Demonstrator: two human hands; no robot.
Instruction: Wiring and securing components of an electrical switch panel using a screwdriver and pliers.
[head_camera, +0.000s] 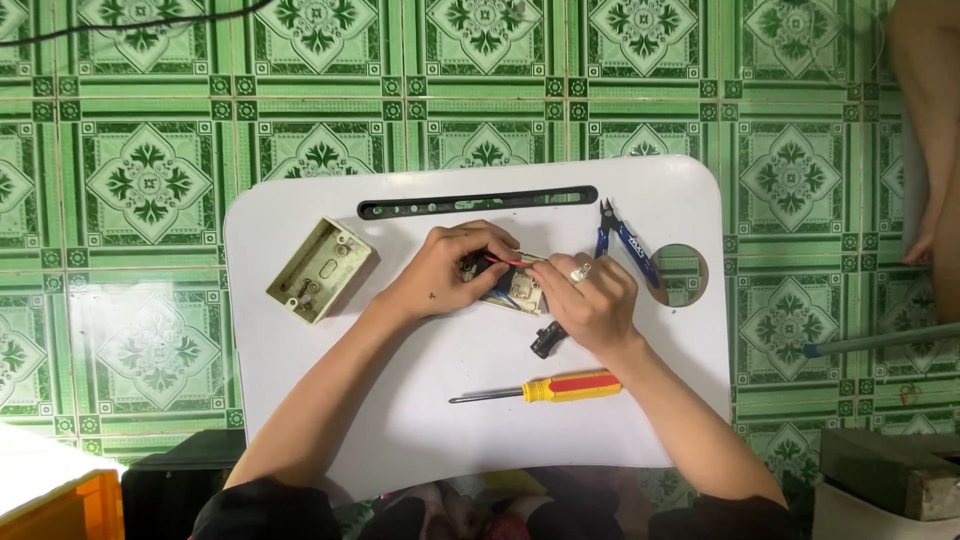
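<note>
My left hand (440, 268) and my right hand (590, 300) meet over a small cream switch plate (518, 292) on the white lap table (400, 420). My left fingers pinch a thin red wire (503, 262) at the plate's top. My right hand, with a ring on one finger, grips the plate's right side. A blue wire shows under the left fingers. A small black part (546, 340) lies just below my right hand.
An open cream switch box (318, 270) lies at the left. Blue-handled cutters (626, 244) rest at the right beside a round cup hole (685, 272). A yellow and red screwdriver (555, 387) lies near the front. Another person's leg (930, 120) is at the far right.
</note>
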